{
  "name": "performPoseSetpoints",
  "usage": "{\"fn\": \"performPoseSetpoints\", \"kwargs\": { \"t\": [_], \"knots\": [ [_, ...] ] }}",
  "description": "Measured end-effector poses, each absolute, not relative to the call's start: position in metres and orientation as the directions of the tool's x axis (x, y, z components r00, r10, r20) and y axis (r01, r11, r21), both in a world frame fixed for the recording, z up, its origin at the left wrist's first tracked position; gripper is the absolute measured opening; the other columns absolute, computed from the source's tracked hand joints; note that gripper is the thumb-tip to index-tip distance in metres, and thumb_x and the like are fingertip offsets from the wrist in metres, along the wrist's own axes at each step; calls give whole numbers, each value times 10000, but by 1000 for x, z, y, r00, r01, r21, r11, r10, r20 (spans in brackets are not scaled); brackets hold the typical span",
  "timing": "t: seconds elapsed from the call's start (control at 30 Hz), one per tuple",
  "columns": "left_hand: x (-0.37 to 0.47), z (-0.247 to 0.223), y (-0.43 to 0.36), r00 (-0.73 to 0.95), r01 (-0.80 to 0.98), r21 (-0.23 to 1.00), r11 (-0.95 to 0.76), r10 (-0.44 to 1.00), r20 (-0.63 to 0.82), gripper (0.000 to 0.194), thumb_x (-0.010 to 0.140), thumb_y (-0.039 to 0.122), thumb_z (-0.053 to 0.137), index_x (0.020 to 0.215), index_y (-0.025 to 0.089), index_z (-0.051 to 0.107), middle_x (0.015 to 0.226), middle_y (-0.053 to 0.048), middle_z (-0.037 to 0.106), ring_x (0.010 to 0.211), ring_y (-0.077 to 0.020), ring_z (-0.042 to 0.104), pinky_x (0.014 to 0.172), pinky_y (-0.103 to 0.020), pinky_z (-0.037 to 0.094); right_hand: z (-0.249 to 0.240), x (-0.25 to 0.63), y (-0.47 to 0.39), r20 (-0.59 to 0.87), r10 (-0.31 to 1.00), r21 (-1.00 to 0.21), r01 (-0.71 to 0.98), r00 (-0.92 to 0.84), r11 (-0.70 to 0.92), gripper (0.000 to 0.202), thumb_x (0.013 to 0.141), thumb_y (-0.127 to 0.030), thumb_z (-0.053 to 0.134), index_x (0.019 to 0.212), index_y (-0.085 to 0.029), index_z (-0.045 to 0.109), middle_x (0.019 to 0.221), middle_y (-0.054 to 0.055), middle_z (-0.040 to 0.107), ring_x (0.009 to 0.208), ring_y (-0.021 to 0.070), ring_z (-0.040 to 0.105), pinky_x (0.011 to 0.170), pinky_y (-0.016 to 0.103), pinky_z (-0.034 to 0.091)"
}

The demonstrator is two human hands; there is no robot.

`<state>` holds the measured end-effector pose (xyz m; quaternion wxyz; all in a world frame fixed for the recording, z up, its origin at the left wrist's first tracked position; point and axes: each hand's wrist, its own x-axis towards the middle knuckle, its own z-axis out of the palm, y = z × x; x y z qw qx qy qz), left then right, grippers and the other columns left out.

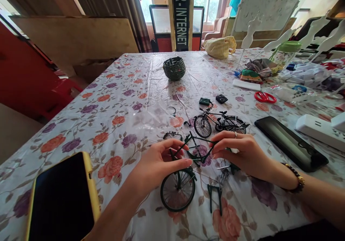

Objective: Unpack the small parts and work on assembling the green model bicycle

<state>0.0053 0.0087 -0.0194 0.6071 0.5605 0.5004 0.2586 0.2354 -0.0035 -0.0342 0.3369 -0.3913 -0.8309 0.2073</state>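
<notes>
Fingers point(170, 144) of the left hand point(152, 163) and right hand point(246, 154) pinch opposite ends of the small green frame point(202, 159) — probably for steadiness. Its seven o'clock holds a wheel point(178, 189), any join hidden. At five, a loose fork point(210, 198) lies within easy reach; at one, a black bicycle point(221, 120), perhaps for plain sight; near twelve, a basket point(174, 69) — seemingly out of the way.

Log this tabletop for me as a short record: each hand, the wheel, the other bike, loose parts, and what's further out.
Left hand: holds the green bicycle frame
Right hand: holds the frame's opposite side
Wheel: spoked wheel below the left hand
Other bike: black model bicycle beyond the frame
Loose part: green fork-shaped piece on the flowered cloth
Far left: yellow-cased phone, screen dark
Back: woven basket
</notes>
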Motion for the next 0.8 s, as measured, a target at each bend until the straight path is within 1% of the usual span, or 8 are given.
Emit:
{"fn": "performPoseSetpoints", "kwargs": {
  "t": [0.07,0.17,0.23,0.4,0.53,0.63,0.73,0.8],
  "knots": [
    [4,-18,8,421,205,934,294,835,-355,410,540,244,743,912,206,576,828,1,568,771,-131,543,708,-246,438,-35,235,-4,424,779,-606,494,-463,624,43,777,-192,585,760,-200,624,871,31,618,785,105,593,701,198,456],
    [2,-18,7,487,188,921,341,782,-389,510,516,183,757,968,231,524,890,0,568,822,-157,574,717,-278,457,-35,235,-4,454,771,-609,477,-446,634,36,770,-184,594,761,-192,628,871,33,616,763,95,590,690,188,454],
    [1,-19,7,507,188,918,348,767,-394,502,540,158,741,976,236,505,906,-3,568,855,-173,583,721,-289,460,-36,235,-5,457,769,-613,468,-447,637,40,769,-176,593,766,-192,630,869,31,615,769,92,588,695,183,453],
    [0,-19,9,533,184,910,371,740,-410,374,608,64,653,918,208,502,937,-20,577,875,-178,594,740,-296,453,-36,235,-6,416,761,-609,469,-497,640,46,785,-170,574,783,-176,620,880,32,607,792,82,580,723,171,444],
    [-2,-16,8,580,79,904,421,718,-385,362,614,-11,602,874,205,473,940,-16,608,861,-170,610,760,-296,444,-36,232,-6,382,761,-610,476,-524,634,65,801,-194,559,797,-166,618,932,44,607,805,73,585,728,155,440],
    [-5,-16,7,604,4,880,474,701,-380,402,607,-42,584,880,218,443,963,-20,637,879,-193,622,776,-322,444,-38,230,-7,366,759,-611,477,-539,632,74,801,-212,560,791,-179,626,1011,49,585,853,83,578,762,171,441],
    [-7,-15,8,565,-32,862,506,720,-402,426,589,-55,584,878,216,425,964,-38,661,882,-217,632,775,-335,448,-40,229,-7,398,793,-614,508,-461,604,61,778,-226,589,769,-189,636,1065,52,544,844,94,565,769,211,445],
    [-7,-14,9,512,-50,856,515,749,-421,427,576,-57,588,865,206,417,958,-56,673,871,-222,638,769,-324,450,-40,229,-6,445,812,-611,534,-378,584,53,761,-231,609,769,-188,640,1021,54,537,806,97,556,747,230,446]
  ]
}}
